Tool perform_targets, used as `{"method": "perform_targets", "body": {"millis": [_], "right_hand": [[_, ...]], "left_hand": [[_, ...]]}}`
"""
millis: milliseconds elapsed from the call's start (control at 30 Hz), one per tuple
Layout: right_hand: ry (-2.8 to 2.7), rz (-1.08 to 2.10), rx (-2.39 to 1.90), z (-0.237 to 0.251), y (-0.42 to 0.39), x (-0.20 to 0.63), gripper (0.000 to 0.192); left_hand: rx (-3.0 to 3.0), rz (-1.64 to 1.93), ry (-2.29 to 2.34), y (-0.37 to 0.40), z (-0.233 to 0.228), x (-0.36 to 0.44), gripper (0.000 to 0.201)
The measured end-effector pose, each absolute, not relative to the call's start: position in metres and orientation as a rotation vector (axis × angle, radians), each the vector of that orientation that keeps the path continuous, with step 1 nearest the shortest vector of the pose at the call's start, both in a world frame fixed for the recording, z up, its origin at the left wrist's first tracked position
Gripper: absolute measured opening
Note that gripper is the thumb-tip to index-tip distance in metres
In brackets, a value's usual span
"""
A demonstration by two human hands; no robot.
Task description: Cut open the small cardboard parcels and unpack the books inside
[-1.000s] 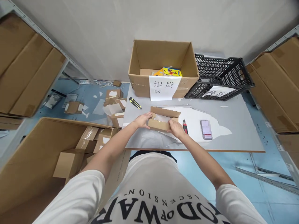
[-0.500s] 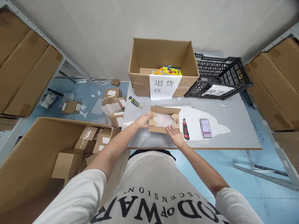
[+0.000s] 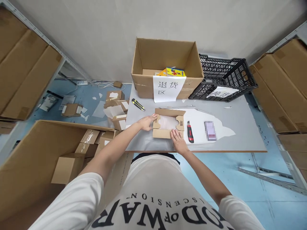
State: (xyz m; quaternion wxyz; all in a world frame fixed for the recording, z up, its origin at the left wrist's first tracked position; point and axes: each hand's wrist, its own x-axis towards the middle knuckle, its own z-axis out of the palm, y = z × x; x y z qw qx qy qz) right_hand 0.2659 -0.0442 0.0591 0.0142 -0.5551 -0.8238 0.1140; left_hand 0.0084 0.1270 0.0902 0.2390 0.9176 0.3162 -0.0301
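Note:
A small cardboard box point(image 3: 158, 133) lies open on the table in front of me, its flaps folded outward. Pinkish translucent wrapping point(image 3: 168, 122) shows inside it. The fingers of my left hand point(image 3: 146, 122) are on the box's left end, thumb below them, gripping that edge. My right hand point(image 3: 179, 142) rests with extended fingers on the front flap near the right corner. Just right of the box lies a red and black utility knife point(image 3: 190, 132). Farther right is a purple packet point(image 3: 210, 130), its surface blurred. A yellow and black utility knife point(image 3: 138, 104) lies behind my left hand.
Behind the work box stands a large carton point(image 3: 144, 86) with a paper sign and colourful boxes inside. A black plastic crate point(image 3: 223, 81) is beside it. At left, a big carton point(image 3: 48, 140) holds several small boxes; more boxes point(image 3: 114, 95) lie on the floor.
The front flap of the small box now lies lower, folded farther toward me. My right hand has shifted slightly with it; my left hand stays at the left end.

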Motion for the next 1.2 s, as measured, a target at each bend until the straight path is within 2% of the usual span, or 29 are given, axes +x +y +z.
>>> {"method": "perform_targets", "body": {"millis": [200,367,467,600,800,1000,1100,1200], "right_hand": [[-2.501,0.581,-1.69,0.111,-0.001,0.284,0.047],[-2.791,0.454,-1.75,0.138,0.058,0.273,0.037],[-2.979,0.356,-1.714,0.136,0.076,0.257,0.03],[-2.966,0.235,-1.814,0.129,0.077,0.246,0.03],[-2.924,0.124,-1.883,0.136,0.068,0.251,0.036],[-2.8,0.024,-2.082,0.137,0.064,0.271,0.033],[-2.66,0.108,-2.174,0.128,0.055,0.287,0.063],[-2.479,0.342,-2.268,0.111,0.042,0.304,0.09]], "left_hand": [[2.63,0.061,1.017,0.112,0.117,0.04,0.036],[2.722,-0.169,0.778,0.106,0.118,0.087,0.022],[2.723,-0.279,0.842,0.107,0.11,0.099,0.016],[2.739,-0.3,0.9,0.109,0.101,0.094,0.012],[2.785,-0.261,0.938,0.095,0.09,0.089,0.018],[2.7,0.084,1.149,0.08,0.079,0.086,0.043],[2.647,0.156,1.332,0.076,0.082,0.075,0.063],[2.511,0.147,1.552,0.068,0.087,0.06,0.094]]}}
